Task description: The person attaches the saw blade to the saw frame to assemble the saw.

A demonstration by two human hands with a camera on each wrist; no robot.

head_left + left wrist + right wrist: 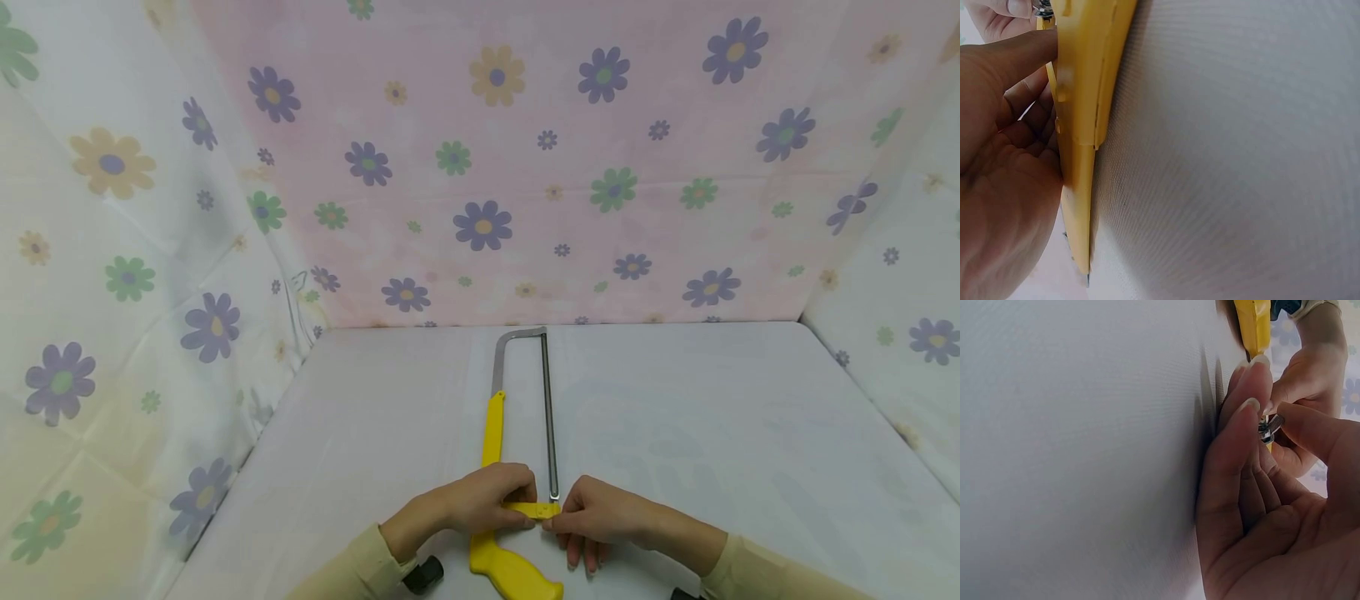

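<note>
A hacksaw [492,429] with a yellow handle and grey bow lies on the white table, its bow pointing away from me. Its straight metal blade side [550,408] runs down to the yellow crosspiece [536,510]. My left hand [487,497] holds this crosspiece between thumb and fingers; in the left wrist view its palm faces the yellow frame [1079,100]. At the crosspiece's right end, my right hand [607,514] pinches a small metal wing nut [1270,428] with thumb and index finger. The other right fingers [1222,481] hang down beside the tabletop.
White tabletop [720,417] stretches out on both sides of the saw. Flower-patterned cloth [525,167] hangs behind the far edge and along both sides. A black strap piece [423,575] sits by the left sleeve [352,567].
</note>
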